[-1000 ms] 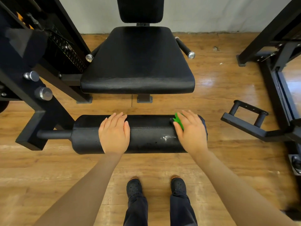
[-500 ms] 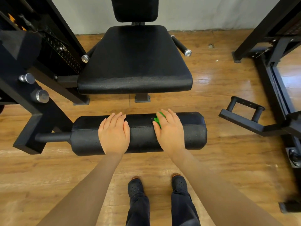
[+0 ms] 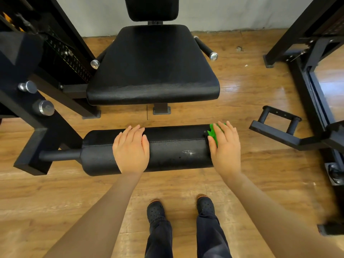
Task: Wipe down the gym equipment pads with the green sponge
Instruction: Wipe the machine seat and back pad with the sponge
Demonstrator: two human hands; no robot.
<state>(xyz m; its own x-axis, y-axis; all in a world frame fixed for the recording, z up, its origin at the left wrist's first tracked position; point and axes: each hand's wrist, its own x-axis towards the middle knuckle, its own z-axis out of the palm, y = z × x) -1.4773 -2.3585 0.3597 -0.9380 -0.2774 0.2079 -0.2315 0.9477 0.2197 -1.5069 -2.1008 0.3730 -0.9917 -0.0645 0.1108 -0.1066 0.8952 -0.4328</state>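
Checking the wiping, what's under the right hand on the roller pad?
The green sponge, pressed flat on the roller pad under the right hand. Only its left edge shows; the rest is covered.

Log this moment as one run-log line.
step: wiping roller pad | right hand: presses green sponge at pad's right end | left hand: flat on pad | seat: untouched

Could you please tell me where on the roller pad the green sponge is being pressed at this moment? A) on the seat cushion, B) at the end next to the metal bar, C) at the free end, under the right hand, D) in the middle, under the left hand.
C: the green sponge peeks out from under the fingers of the right hand at the free end of the roller pad, while the left hand rests flat nearer the middle, holding nothing.
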